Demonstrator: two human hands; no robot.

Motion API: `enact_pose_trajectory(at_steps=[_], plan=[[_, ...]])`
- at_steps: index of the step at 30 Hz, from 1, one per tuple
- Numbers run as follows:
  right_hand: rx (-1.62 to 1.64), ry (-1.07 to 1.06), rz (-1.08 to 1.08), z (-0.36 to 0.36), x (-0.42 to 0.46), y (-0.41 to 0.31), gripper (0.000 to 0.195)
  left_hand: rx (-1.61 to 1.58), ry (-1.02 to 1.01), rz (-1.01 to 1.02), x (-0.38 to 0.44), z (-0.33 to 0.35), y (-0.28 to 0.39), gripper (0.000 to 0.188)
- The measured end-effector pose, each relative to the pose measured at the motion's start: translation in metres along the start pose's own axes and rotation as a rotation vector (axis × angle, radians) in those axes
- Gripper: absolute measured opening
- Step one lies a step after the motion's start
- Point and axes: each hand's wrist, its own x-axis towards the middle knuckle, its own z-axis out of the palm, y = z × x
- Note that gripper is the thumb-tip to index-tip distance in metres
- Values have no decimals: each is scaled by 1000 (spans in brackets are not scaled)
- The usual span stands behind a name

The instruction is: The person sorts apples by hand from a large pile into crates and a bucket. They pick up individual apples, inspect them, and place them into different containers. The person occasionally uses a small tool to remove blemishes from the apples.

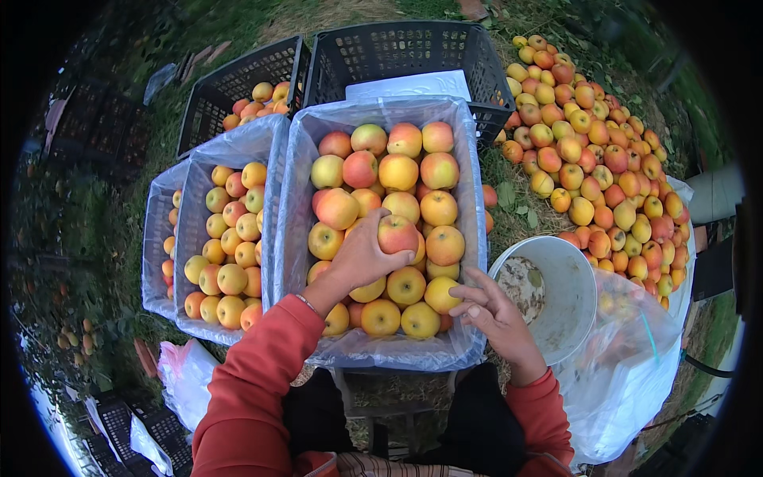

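In front of me is a crate lined with clear plastic film (285,238), filled with red and yellow apples laid roughly in rows. My left hand (359,253) grips a red-yellow apple (397,234) over the middle of the crate, thumb on the near side. At the crate's right edge, my right hand (495,319) has its fingers apart and holds nothing. Its fingertips are right beside a yellow apple (442,294); whether they touch it I cannot tell.
Two more film-lined crates (179,238) of apples stand at left. Black plastic crates (405,47) stand behind. A big apple pile (602,161) lies at right, near a white bucket (572,298) and plastic film sheets (620,381). Crumpled plastic bags (188,378) lie at lower left.
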Motion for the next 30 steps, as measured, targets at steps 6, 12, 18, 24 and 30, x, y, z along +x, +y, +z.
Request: enact_pose_trajectory(at_steps=[6, 12, 18, 24, 30], plan=[[-43, -28, -34, -6, -2, 6, 63, 451, -44, -16, 49, -4, -11, 83], [-64, 6, -40, -13, -8, 13, 60, 568, -1, 36, 49, 4, -13, 69], [-73, 2, -66, -16, -8, 14, 58, 628, -27, 156, 39, -7, -12, 82], [-87, -11, -64, -17, -7, 18, 57, 591, -78, 159, 55, -13, -27, 88], [-86, 22, -61, -23, -11, 19, 55, 716, -295, 171, 10, -14, -15, 81]])
